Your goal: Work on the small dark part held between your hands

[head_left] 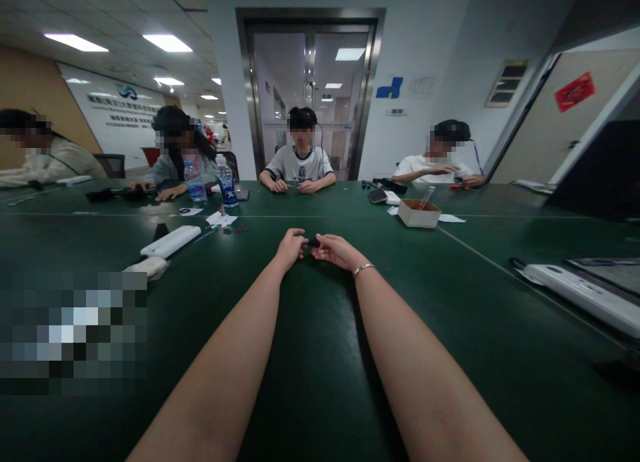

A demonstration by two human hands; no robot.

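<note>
Both arms reach out over the green table (320, 355). Between the hands is a small dark stick-like object (313, 242) with a lighter grey end; its exact kind is too small to make out. My left hand (291, 247) pinches the grey end. The dark end is gripped by the thumb and fingers of my right hand (337, 250), which has a silver bracelet (363, 269) at the wrist. My fingers cover parts of the object.
White power strips lie at left (173, 241) and right (585, 285). A small open box (419, 214) stands at back right. Two bottles, one clear (195, 182) and one blue-labelled (227, 184), stand beyond paper scraps (221, 219). Several people sit around the table.
</note>
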